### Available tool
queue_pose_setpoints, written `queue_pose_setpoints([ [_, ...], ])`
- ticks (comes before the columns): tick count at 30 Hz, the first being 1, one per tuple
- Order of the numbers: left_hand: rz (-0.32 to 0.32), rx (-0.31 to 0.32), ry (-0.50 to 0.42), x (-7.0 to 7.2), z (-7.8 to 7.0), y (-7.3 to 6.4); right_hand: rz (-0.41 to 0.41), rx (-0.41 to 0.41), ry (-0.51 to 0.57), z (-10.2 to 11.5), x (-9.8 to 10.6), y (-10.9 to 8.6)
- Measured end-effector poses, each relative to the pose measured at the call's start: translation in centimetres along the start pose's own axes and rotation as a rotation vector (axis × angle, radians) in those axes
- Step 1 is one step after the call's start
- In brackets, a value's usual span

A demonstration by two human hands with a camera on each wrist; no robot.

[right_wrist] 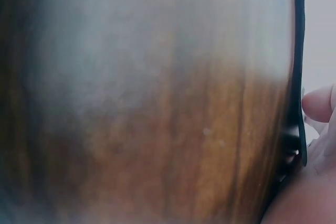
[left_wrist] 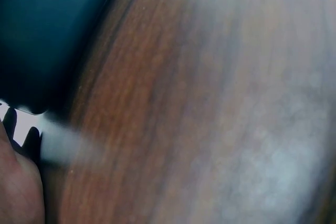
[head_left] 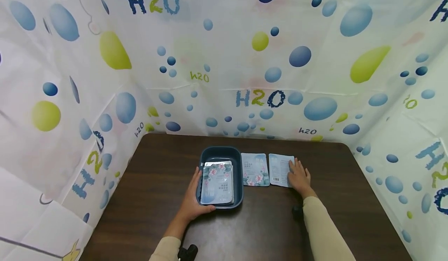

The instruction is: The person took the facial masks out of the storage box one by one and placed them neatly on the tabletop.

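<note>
In the head view, a dark blue rectangular tray (head_left: pixel 239 175) holds a small stack of flat sachets (head_left: pixel 217 183) printed with pink flowers. My left hand (head_left: pixel 190 198) grips the tray's near left corner, fingers along the left side and thumb across the front rim. Right of the tray lies a floral sachet (head_left: pixel 255 169), face up. Beside it is another sachet (head_left: pixel 279 170), showing its text-and-barcode back. My right hand (head_left: pixel 300 178) touches that one's right edge with fingers spread. In the right wrist view, the sachet's edge (right_wrist: pixel 301 77) shows beside a fingertip (right_wrist: pixel 317 104).
A dark brown wooden table (head_left: pixel 157 183) carries everything. White curtain (head_left: pixel 224 58) with blue and green dots and H2O lettering hangs behind it and at both sides. Black wrist cameras sit on both wrists, the left camera (head_left: pixel 189 252) close over the table's near part.
</note>
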State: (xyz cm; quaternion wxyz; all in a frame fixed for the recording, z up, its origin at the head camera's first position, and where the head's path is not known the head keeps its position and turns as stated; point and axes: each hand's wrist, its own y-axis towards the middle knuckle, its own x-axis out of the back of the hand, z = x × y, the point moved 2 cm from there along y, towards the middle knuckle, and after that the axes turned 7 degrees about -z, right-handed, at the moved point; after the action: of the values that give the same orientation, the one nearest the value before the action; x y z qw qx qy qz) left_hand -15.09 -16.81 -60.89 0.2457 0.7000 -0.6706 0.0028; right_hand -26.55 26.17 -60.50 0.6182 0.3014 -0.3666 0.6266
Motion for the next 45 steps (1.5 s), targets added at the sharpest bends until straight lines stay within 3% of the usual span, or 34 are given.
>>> queue_pose_setpoints([
  [7,-0.025,-0.007,0.015,0.4,0.2,-0.2,0.007,0.003,0.027,0.4,-0.3,0.1],
  [27,-0.004,0.008,0.029,-0.1,0.1,-0.1,-0.007,-0.029,0.126,-0.3,0.4,-0.1],
  [33,0.002,0.025,0.032,-0.1,0.1,-0.1,-0.043,-0.078,0.24,-0.3,1.0,-0.4],
  [38,0.001,0.028,0.01,-0.1,0.1,0.3,-0.102,-0.161,0.462,0.2,1.7,-0.7],
  [41,-0.001,0.032,-0.001,0.0,0.0,0.4,-0.165,-0.158,0.567,1.1,2.2,-0.7],
  [45,0.006,0.045,0.008,0.0,0.2,0.0,-0.234,-0.135,0.594,2.7,3.0,-0.7],
])
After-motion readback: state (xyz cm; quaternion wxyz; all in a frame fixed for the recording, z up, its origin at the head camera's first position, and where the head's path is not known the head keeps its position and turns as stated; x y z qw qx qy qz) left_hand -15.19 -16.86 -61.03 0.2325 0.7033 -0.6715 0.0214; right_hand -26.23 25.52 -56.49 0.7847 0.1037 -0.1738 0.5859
